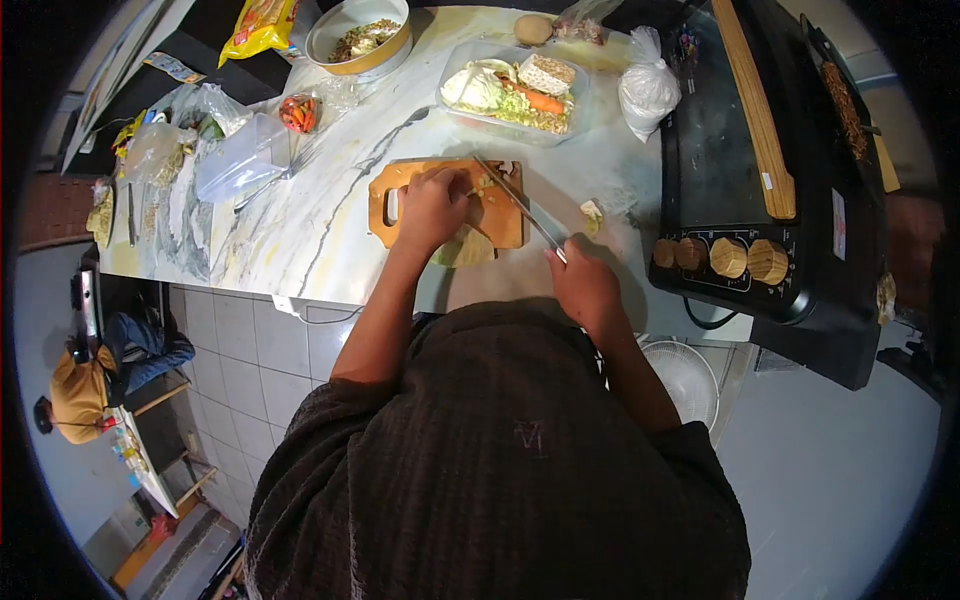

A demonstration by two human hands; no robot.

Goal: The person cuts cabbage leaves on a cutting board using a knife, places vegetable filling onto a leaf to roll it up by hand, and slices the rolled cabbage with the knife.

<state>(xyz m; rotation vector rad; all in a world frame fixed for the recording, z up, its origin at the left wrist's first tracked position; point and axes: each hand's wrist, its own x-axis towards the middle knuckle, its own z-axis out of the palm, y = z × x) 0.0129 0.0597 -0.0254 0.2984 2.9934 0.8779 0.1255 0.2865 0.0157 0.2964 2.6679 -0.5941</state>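
An orange-brown cutting board (508, 228) lies on the marble counter in front of me. My left hand (433, 208) rests over its middle, fingers curled down; what lies under them is too small to make out. My right hand (586, 284) is closed around the handle of a long knife (522, 207), whose blade slants up and left over the board's right part. Small pale pieces lie near the blade. A pale green leaf (465, 248) lies at the board's lower edge, below my left hand. Right of the knife is a small scrap (592, 214) on the counter.
Behind the board sits a plastic container (578, 118) with cabbage, carrot and tempeh. A pot (373, 64), a bag of white powder (648, 90), chilies (298, 113) and an empty tub (240, 160) surround it. A black stove (700, 190) stands right. Another person (80, 395) sits far left.
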